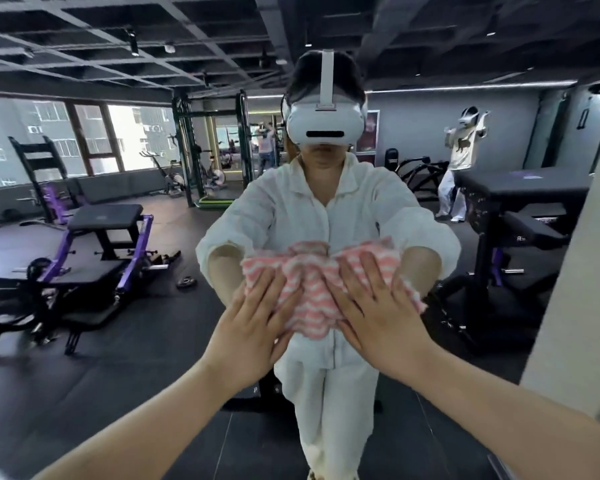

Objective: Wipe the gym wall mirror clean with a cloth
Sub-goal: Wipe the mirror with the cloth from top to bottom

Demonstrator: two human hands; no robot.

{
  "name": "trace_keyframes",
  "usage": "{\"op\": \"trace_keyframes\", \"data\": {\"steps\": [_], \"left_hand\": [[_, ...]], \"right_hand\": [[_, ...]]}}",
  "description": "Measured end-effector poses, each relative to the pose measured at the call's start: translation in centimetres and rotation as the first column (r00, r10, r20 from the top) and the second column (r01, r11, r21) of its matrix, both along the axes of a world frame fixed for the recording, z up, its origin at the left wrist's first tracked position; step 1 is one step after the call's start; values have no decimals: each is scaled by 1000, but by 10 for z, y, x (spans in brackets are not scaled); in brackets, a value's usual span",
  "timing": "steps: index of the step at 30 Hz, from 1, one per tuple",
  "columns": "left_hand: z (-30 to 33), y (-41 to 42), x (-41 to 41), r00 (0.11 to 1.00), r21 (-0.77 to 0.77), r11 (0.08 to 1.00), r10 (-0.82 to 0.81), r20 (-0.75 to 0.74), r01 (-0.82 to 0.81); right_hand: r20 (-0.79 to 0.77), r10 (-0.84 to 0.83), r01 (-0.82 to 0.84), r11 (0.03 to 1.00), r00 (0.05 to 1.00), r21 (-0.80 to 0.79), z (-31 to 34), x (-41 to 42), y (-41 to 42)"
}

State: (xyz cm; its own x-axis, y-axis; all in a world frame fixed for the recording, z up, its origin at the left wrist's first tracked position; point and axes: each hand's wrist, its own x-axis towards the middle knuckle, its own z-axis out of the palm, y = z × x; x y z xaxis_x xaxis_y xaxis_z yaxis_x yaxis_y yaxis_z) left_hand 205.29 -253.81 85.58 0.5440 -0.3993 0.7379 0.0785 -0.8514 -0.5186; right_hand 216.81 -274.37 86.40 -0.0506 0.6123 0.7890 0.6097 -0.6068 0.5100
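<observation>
The wall mirror (125, 341) fills almost the whole view and reflects me and the gym behind. A pink and white striped cloth (312, 292) is spread flat against the glass at chest height. My left hand (253, 327) presses on the cloth's left part with straight fingers. My right hand (374, 306) presses on its right part, fingers spread and flat. Both forearms reach in from the bottom corners. The cloth's lower edge hangs bunched between the two hands.
A pale wall or pillar (582, 271) borders the mirror on the right. In the reflection stand a purple and black bench machine (101, 244) at left, a black bench (520, 195) at right, and another person (461, 161) far back.
</observation>
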Motion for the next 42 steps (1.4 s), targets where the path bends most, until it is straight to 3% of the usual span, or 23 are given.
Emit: {"op": "trace_keyframes", "data": {"steps": [7,11,14,18,22,30,37,42], "left_hand": [[-72,6,-19,991,-15,996,86,-101,-88],[-105,11,-33,972,36,985,170,-164,-167],[-131,7,-42,951,98,971,235,-202,-219],[-146,2,-41,930,156,930,350,-109,-332],[-137,3,-41,911,78,912,408,-62,-403],[-17,28,-47,938,-205,924,341,64,-322],[145,73,-42,930,-70,969,247,272,-237],[230,96,-39,966,89,992,69,248,-94]], "right_hand": [[-8,36,-37,974,999,-222,-61,1,-8],[-94,1,-34,937,996,-347,-85,1,-9],[-21,24,-31,896,999,-443,-105,2,-8],[50,101,-73,910,994,-407,-127,9,10],[118,138,-97,950,983,-298,-123,12,27],[62,191,-189,982,980,-29,20,-15,58],[55,-129,121,984,990,127,167,-36,87],[84,-87,62,963,993,264,219,-40,101]]}}
